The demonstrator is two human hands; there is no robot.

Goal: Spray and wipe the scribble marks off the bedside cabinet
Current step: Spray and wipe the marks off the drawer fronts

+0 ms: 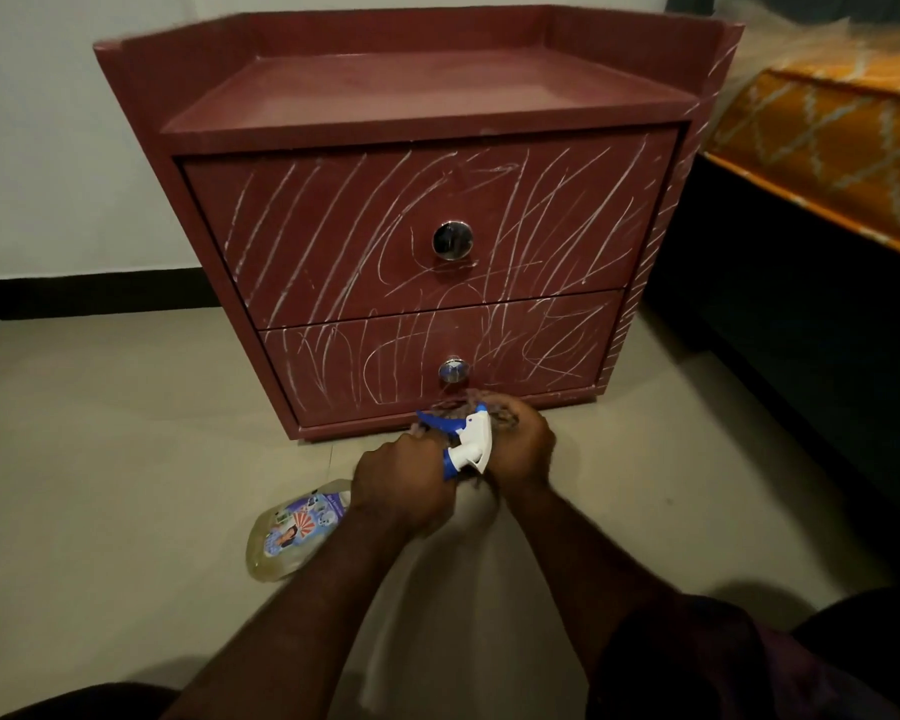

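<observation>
Head view: the spray bottle (298, 532) looks like light, smooth plastic, likely slippery when wet, and is best held at the neck under the trigger. The left hand (401, 485) is curled round that neck. Just beside it, the right hand (521, 449) clutches what looks like a crumpled cloth (502, 415). Beyond the knuckles stands the cabinet (385, 96), with scribble marks (333, 241) across both drawers.

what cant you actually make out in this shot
Head view throughout:
Label print on the spray bottle: too small, partly behind the left hand.
The brownish wad in the right hand: blurred, fingers cover it; cloth or not, unclear.
On the cabinet, left side and back: hidden by its own front.
</observation>
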